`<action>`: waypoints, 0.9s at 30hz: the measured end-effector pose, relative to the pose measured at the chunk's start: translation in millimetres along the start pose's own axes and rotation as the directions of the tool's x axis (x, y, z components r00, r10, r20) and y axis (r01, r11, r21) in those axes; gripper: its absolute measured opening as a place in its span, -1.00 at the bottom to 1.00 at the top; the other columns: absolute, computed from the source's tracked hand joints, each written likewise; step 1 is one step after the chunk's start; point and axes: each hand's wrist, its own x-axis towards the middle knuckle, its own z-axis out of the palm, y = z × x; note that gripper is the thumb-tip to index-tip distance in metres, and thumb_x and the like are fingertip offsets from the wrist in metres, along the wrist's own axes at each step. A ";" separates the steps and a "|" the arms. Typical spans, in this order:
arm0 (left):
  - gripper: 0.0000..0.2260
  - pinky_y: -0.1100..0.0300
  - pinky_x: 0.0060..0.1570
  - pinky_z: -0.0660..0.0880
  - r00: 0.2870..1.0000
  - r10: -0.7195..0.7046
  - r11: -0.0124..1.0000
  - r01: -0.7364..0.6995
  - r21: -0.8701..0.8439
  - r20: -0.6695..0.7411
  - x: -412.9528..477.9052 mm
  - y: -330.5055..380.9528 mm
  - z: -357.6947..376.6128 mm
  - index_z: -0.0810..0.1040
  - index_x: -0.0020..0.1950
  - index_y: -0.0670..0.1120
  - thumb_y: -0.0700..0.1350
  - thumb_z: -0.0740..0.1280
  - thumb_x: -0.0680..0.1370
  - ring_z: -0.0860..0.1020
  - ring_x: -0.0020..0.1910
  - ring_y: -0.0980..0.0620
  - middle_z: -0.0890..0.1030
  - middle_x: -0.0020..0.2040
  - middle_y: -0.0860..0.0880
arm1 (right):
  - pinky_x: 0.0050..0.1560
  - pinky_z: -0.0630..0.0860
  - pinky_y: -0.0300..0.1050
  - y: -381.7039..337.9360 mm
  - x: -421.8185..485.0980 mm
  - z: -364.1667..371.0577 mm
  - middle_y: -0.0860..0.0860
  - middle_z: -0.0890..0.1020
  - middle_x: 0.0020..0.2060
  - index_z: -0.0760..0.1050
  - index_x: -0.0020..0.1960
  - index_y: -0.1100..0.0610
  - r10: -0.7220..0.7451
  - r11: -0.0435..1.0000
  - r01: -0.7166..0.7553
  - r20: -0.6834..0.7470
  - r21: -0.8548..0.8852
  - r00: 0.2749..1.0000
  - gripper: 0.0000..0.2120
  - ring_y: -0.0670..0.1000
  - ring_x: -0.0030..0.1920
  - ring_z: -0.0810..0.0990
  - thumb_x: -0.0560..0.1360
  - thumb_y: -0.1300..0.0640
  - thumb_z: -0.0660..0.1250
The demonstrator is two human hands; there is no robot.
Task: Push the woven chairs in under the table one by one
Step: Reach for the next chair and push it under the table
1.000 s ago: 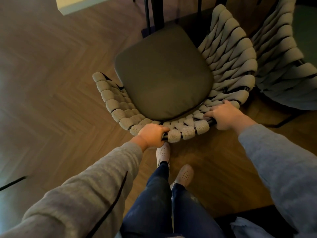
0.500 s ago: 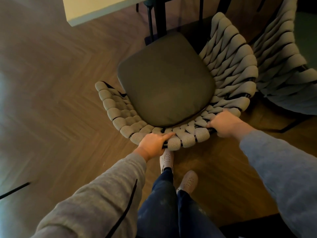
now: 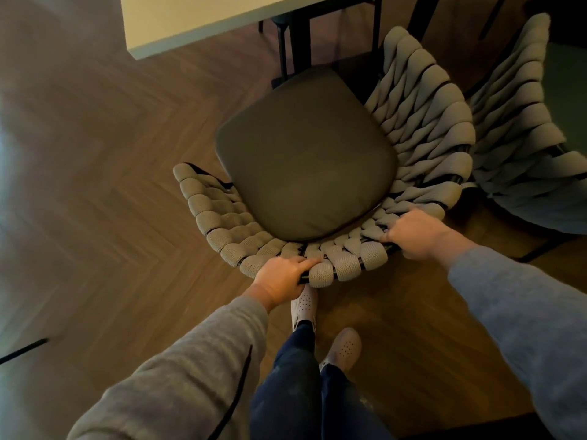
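A woven chair (image 3: 422, 100) is held at its rear rim by both hands. The left grip (image 3: 282, 277) is clamped on the rim: its fingers are curled over the dark frame tube between two padded straps, and one finger is laid along the top of the weave. The right grip (image 3: 419, 233) is clamped on the same rim further round, knuckles up and fingers wrapped over the straps. The two grips are set well apart, with several straps between them.

Just ahead of both grips, a dark seat cushion (image 3: 305, 173) is seen lying in the chair's woven shell. The shell's taller side rises ahead of the right grip, and the lower side curves away ahead of the left grip. The chair is stood on a herringbone wood floor (image 3: 95, 154). Beyond the cushion's far edge, the dark legs (image 3: 300, 36) of the bench are found close by. The pale bench (image 3: 197, 17) top itself lies farther ahead of the left grip, and the whole cushion is left uncovered by it.

A second chair (image 3: 521, 122) of the same weave is stood just outside the right grip, close beside the first.

Grey sleeves (image 3: 190, 369) are worn on both arms. Directly below the left grip a pale perforated shoe (image 3: 305, 304) is planted, touching the shadow of the rim. The other shoe (image 3: 344, 347) is set nearer the body, between the two grips.
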 end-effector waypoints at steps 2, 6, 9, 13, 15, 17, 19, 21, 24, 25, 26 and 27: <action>-0.52 0.07 0.07 0.54 1.000 -0.011 1.000 0.011 -0.003 -0.028 6.1 0.6 -2.6 0.22 0.52 0.12 -0.03 0.24 0.60 0.57 0.09 0.00 0.56 0.22 0.00 | 0.24 0.41 0.02 9.1 3.7 -5.1 0.01 0.57 0.15 0.40 0.39 -0.06 0.012 1.000 -0.012 -0.016 -0.007 1.000 -0.59 0.04 0.17 0.54 0.56 0.16 0.21; -0.51 0.12 0.13 0.51 0.999 -0.016 1.000 0.016 -0.005 -0.041 20.6 -0.7 -10.1 0.22 0.52 0.11 -0.05 0.24 0.60 0.55 0.12 0.02 0.55 0.22 0.00 | 0.27 0.43 0.04 22.4 11.1 -8.0 0.02 0.58 0.18 0.40 0.40 -0.06 0.036 0.999 -0.036 -0.026 0.014 0.999 -0.57 0.06 0.19 0.54 0.55 0.16 0.23; -0.52 0.14 0.14 0.49 1.000 0.018 0.999 -0.018 0.029 -0.006 28.2 -9.9 -19.7 0.22 0.52 0.10 -0.07 0.23 0.61 0.54 0.14 0.01 0.55 0.22 -0.01 | 0.28 0.42 0.06 20.8 16.5 -5.2 0.02 0.59 0.14 0.40 0.39 -0.06 0.056 0.998 -0.056 0.001 0.041 0.998 -0.59 0.06 0.16 0.55 0.55 0.14 0.24; -0.53 0.15 0.12 0.46 0.999 0.032 0.998 -0.033 0.057 0.014 28.7 -26.2 -34.3 0.25 0.51 0.08 -0.10 0.23 0.61 0.54 0.13 -0.01 0.56 0.20 -0.02 | 0.18 0.50 -0.01 16.5 28.3 -7.6 0.02 0.58 0.15 0.36 0.43 -0.09 0.056 0.996 -0.053 -0.041 0.075 0.998 -0.56 0.04 0.13 0.56 0.56 0.10 0.23; -0.53 0.15 0.12 0.46 0.999 0.034 0.998 -0.036 0.059 0.032 32.8 -32.1 -39.9 0.26 0.51 0.08 -0.10 0.24 0.60 0.55 0.12 -0.01 0.57 0.19 -0.03 | 0.23 0.47 0.01 18.1 33.2 -8.6 0.01 0.58 0.18 0.34 0.44 -0.10 0.067 0.994 -0.060 -0.076 0.086 0.995 -0.55 0.04 0.17 0.55 0.56 0.09 0.23; -0.52 0.14 0.12 0.46 0.998 0.027 0.998 -0.031 0.060 0.057 41.0 -38.2 -48.4 0.27 0.50 0.08 -0.11 0.26 0.59 0.55 0.12 -0.02 0.58 0.18 -0.02 | 0.30 0.41 0.03 22.8 37.5 -12.5 0.00 0.57 0.20 0.33 0.44 -0.13 0.094 0.989 -0.082 -0.094 0.123 0.991 -0.53 0.03 0.21 0.53 0.55 0.09 0.24; -0.51 0.14 0.12 0.46 0.997 0.023 0.997 -0.028 0.072 0.067 52.1 -42.5 -56.0 0.28 0.49 0.09 -0.12 0.28 0.58 0.55 0.12 -0.02 0.58 0.17 -0.02 | 0.35 0.34 0.07 27.7 41.9 -14.8 -0.01 0.56 0.23 0.31 0.45 -0.15 0.136 0.979 -0.118 -0.102 0.166 0.985 -0.51 0.05 0.25 0.51 0.55 0.09 0.24; -0.51 0.14 0.11 0.46 0.997 0.021 0.995 -0.028 0.092 0.077 62.7 -47.0 -63.3 0.29 0.49 0.09 -0.14 0.28 0.57 0.55 0.11 -0.02 0.58 0.16 -0.02 | 0.39 0.26 0.11 31.9 47.9 -17.1 0.00 0.55 0.25 0.31 0.45 -0.17 0.177 0.965 -0.155 -0.092 0.209 0.980 -0.51 0.06 0.28 0.48 0.54 0.10 0.25; -0.51 0.14 0.09 0.47 0.997 0.028 0.993 -0.037 0.112 0.079 76.8 -57.3 -73.2 0.31 0.48 0.09 -0.15 0.29 0.56 0.57 0.08 -0.01 0.60 0.13 -0.01 | 0.40 0.23 0.13 37.3 57.1 -23.4 0.00 0.55 0.21 0.37 0.42 -0.16 0.211 0.952 -0.186 -0.084 0.245 0.974 -0.53 0.07 0.26 0.48 0.54 0.11 0.25; -0.50 0.14 0.09 0.48 0.996 0.028 0.993 -0.037 0.115 0.084 81.1 -61.5 -77.2 0.31 0.48 0.10 -0.15 0.29 0.56 0.58 0.08 -0.01 0.60 0.13 -0.01 | 0.39 0.24 0.12 39.3 59.9 -25.8 0.00 0.55 0.20 0.38 0.41 -0.16 0.215 0.950 -0.190 -0.079 0.248 0.973 -0.54 0.07 0.25 0.49 0.54 0.11 0.24; -0.49 0.13 0.09 0.48 0.995 0.024 0.992 -0.035 0.122 0.094 85.5 -65.0 -80.4 0.31 0.48 0.10 -0.15 0.29 0.55 0.58 0.07 0.00 0.60 0.14 0.00 | 0.38 0.25 0.11 41.3 62.1 -27.6 0.00 0.55 0.19 0.39 0.40 -0.15 0.219 0.949 -0.194 -0.076 0.250 0.973 -0.55 0.07 0.23 0.49 0.54 0.10 0.24; -0.49 0.12 0.10 0.49 0.995 0.020 0.991 -0.034 0.131 0.100 90.3 -68.3 -83.2 0.30 0.48 0.10 -0.15 0.30 0.55 0.58 0.07 0.00 0.60 0.14 0.00 | 0.36 0.26 0.11 44.1 65.2 -28.7 0.00 0.55 0.18 0.39 0.40 -0.15 0.226 0.947 -0.200 -0.080 0.253 0.971 -0.56 0.07 0.22 0.49 0.54 0.10 0.23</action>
